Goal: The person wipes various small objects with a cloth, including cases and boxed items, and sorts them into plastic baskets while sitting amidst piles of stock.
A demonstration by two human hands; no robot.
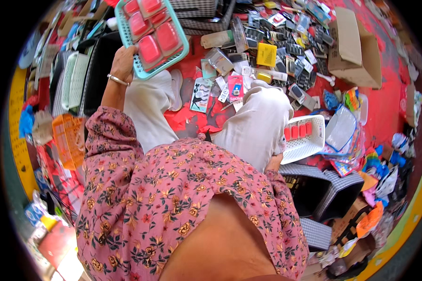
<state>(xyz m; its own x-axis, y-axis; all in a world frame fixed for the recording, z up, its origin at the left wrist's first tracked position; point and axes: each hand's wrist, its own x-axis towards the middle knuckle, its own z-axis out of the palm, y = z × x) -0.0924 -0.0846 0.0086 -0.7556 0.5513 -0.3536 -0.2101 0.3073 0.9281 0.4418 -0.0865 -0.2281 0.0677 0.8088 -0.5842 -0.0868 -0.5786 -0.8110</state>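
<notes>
- The left hand (123, 60), upper left of the frame, has its grip pinching the lower edge of a teal basket (183, 35), raised and tilted so its pink cases (150, 49) show.
- The right hand (273, 163), mid-right, lies beside a white basket (320, 140) on the floor; its grip is hidden behind the knee.

My sleeve (109, 140): pink floral print. Teal basket (179, 55) upper left, holding pink-red packs (150, 49). White basket (314, 145) right of centre, red packs (297, 131) inside. Red floor (384, 103), yellow card (266, 54) top centre.
</notes>
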